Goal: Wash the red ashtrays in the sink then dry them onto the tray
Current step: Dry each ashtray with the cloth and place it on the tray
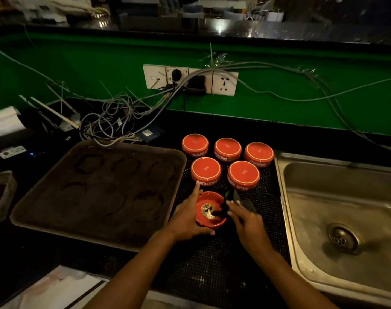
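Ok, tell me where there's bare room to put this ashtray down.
The tray on the left holds nothing, only old ring marks. The sink on the right is bare too, apart from its drain. The mat is bare near you, between tray and sink. Behind the held ashtray it is crowded: five upturned ashtrays sit close together.

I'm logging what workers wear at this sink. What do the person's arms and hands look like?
Both forearms are bare up to the frame's bottom edge; no sleeves show. The left hand and right hand wear no gloves, and no rings, watch or wristbands are visible in the dim light.
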